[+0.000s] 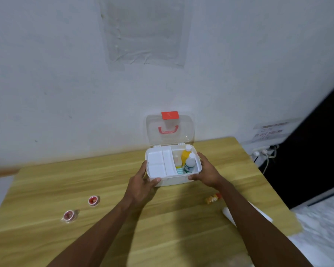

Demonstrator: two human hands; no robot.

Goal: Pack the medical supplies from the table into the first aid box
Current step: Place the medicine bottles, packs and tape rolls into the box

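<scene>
The white first aid box [176,179] stands open on the wooden table [108,189], its clear lid [185,130] with a red handle upright against the wall. A white divided tray [160,163] fills its left half. In the right half stand a yellow bottle [186,156], a white bottle [189,165] and a small clear bottle [176,160]. My left hand [143,183] grips the box's front left corner. My right hand [207,171] holds its right side. On the table lie two small red-capped rolls [94,200] [69,215], a small orange bottle [212,198] and a white object [228,213] partly hidden by my right forearm.
The table butts against a pale wall at the back. To the right are a power strip with cables [261,152] and a white bed surface [320,234]. The table's right edge runs close to the white object.
</scene>
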